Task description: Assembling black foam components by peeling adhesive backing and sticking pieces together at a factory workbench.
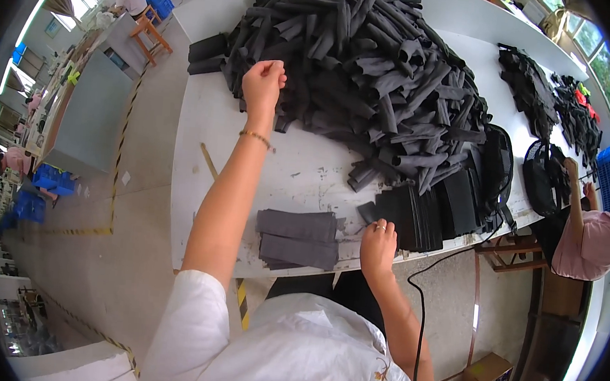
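Observation:
My left hand (263, 85) is raised at the left edge of a large heap of dark grey fabric pieces (358, 58), many of them curled into tubes. Its fingers are curled closed; whatever they may hold does not show. Close to the table's front edge, my right hand (379, 248) has its fingers closed at a small dark fabric piece (368, 211) poking out beyond them. Just right of that hand stands a row of black flat pieces (417, 217), packed together. To its left, flat grey fabric strips (298, 236) lie in two neat stacks.
The white table (199, 175) has a raised back board. A black cable (422, 300) hangs over its front edge. Black bags (542, 177) lie at the right, by a person in pink (587, 241). Blue crates (609, 171) stand beyond. A cardboard box (487, 380) sits on the floor.

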Demonstrator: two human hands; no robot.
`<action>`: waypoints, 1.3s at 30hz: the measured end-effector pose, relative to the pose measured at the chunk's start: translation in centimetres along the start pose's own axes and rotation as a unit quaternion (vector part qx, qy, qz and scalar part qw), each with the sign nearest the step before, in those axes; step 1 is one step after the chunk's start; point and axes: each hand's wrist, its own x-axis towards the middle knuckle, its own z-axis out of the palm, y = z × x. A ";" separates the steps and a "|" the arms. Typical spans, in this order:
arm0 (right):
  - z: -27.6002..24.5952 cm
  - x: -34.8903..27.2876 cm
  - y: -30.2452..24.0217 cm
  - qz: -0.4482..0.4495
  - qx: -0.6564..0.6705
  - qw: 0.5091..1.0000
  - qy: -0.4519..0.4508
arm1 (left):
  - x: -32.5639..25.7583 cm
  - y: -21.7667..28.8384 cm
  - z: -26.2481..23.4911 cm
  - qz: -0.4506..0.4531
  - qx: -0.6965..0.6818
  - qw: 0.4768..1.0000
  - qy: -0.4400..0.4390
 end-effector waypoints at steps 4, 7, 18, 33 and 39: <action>-0.9 0.1 0.6 0.043 0.083 0.996 -0.015 | 5.9 -4.1 3.1 0.109 0.139 0.984 0.022; -2.5 0.2 1.6 0.091 0.216 0.959 0.157 | 7.3 -5.2 5.4 0.143 0.211 0.966 0.042; -6.5 -0.3 1.8 0.072 0.479 0.868 0.113 | -0.7 -1.0 2.0 -0.129 -0.217 0.960 -0.117; -12.0 0.1 2.4 -0.012 0.458 0.874 0.158 | -16.4 -0.5 0.6 -0.321 -0.342 0.865 -0.178; -13.1 0.3 3.1 -0.046 0.361 0.902 0.231 | -19.4 0.7 2.0 -0.321 -0.314 0.870 -0.205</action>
